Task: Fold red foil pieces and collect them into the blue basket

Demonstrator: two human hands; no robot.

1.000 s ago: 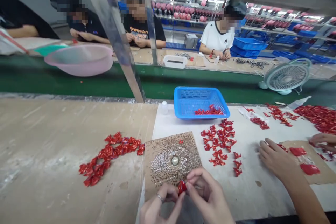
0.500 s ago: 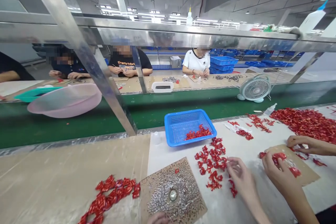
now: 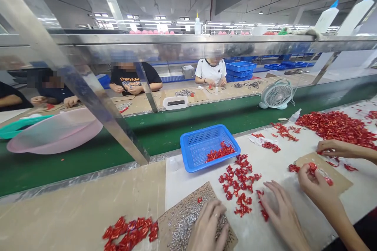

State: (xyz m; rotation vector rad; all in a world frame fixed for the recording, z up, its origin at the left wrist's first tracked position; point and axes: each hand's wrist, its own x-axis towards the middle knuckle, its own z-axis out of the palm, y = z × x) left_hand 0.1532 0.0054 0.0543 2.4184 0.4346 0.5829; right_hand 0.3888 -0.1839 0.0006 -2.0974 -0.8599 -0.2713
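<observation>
My left hand reaches over a cardboard sheet strewn with small silver bits, its fingers slightly bent and apart, nothing visible in them. It covers part of the silver bits. To the right, my right hand lies low over the white table surface, fingers stretched out. Its fingertips are beside a short row of shiny red pieces; whether they touch is unclear. More glossy red pieces are spread between the two hands. A single small red piece rests on the cardboard.
A blue basket holding red pieces stands behind the cardboard. Larger red pieces lie at left. On the right, a co-worker's hands work over another cardboard, near a big red pile. A metal post rises at left.
My left hand has come up from the bottom edge over the silver bits. My right hand has shifted slightly right and down, its fingers straighter. The view has tilted and turned a little.
</observation>
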